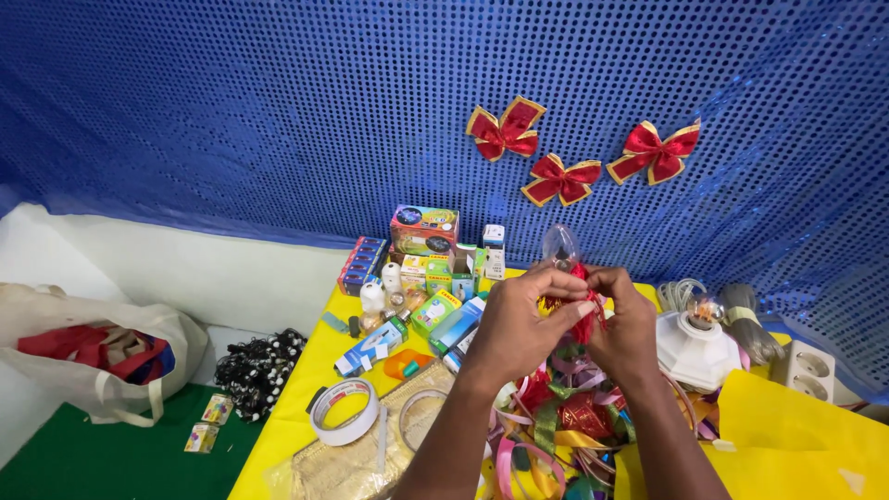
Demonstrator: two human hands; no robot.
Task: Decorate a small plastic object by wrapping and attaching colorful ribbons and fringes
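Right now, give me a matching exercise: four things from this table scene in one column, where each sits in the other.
Things:
1. red bows
2. tape roll
3. cloth bag
4. clear bulb

Places:
A. on the floor, left of the table
B. held up by both hands
C. on the blue sequin wall
D. flat on the yellow table, left of the left arm

Pairs: 1-C, 2-D, 3-A, 4-B

Cluster of small boxes on yellow table: multicoloured carton (424, 229) at back, blue box (362, 264) left, blue-white box (371, 347) front, green box (435, 310) centre.
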